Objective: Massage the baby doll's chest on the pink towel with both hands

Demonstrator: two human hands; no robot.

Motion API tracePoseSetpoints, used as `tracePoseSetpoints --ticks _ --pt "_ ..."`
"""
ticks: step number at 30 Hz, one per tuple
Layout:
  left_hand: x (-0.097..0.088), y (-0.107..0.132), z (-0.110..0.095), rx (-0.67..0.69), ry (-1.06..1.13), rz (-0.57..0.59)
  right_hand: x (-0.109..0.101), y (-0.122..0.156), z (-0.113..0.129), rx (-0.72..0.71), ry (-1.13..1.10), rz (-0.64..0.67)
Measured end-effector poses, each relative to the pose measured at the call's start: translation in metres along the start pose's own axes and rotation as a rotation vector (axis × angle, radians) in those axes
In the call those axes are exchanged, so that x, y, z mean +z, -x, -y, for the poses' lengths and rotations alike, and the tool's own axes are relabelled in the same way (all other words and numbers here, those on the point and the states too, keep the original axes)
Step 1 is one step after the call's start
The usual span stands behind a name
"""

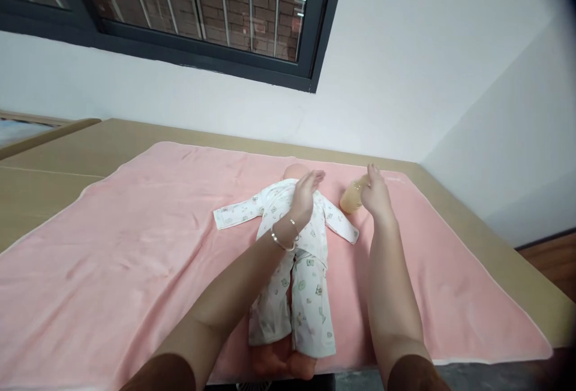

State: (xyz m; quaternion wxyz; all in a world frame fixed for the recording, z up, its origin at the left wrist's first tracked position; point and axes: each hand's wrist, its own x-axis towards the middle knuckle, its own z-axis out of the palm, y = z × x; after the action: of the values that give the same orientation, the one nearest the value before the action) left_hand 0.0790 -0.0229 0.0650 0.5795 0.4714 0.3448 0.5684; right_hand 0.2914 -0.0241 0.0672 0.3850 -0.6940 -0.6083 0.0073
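Note:
A baby doll (296,172) lies on its back on a pink blanket (112,247), dressed in a white patterned top (270,202) and matching pants (312,301). Its arms are spread, and my left hand and forearm cover part of the head and chest. My left hand (306,196), with bracelets at the wrist, is held over the doll's upper body, fingers stretched out. To the right, my right hand (377,194) is raised with fingers extended. A yellowish bottle (351,198) lies just left of it, its far end hidden behind the hand; whether they touch I cannot tell.
The blanket covers much of a wooden-coloured surface (468,223) set against a white wall (382,67). A dark-framed window (310,73) with bars is above. At the far left a raised wooden edge (54,134) borders the surface.

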Motion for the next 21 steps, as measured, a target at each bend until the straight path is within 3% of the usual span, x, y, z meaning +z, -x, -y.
tracePoseSetpoints --ticks 2,4,6,9,12,15,21 --pt "0.032 -0.014 -0.002 -0.313 0.273 0.14 0.004 -0.003 -0.012 0.003 0.02 0.023" --pt "0.06 -0.029 0.001 -0.521 0.445 0.205 0.006 -0.004 -0.019 -0.004 0.047 0.036" --pt "0.079 -0.04 0.005 -0.617 0.534 0.221 0.006 -0.004 -0.022 -0.019 0.098 0.056" --pt "0.094 -0.048 0.011 -0.657 0.621 0.207 0.002 -0.003 -0.021 -0.042 0.193 0.1" --pt "0.093 -0.047 0.014 -0.674 0.654 0.18 -0.001 -0.002 -0.018 -0.049 0.245 0.124" --pt "0.081 -0.034 0.009 -0.737 0.644 0.172 -0.003 -0.001 -0.014 -0.04 0.253 0.117" --pt "0.027 0.022 -0.025 -0.839 0.674 0.35 -0.006 0.003 -0.004 0.009 0.285 0.138"
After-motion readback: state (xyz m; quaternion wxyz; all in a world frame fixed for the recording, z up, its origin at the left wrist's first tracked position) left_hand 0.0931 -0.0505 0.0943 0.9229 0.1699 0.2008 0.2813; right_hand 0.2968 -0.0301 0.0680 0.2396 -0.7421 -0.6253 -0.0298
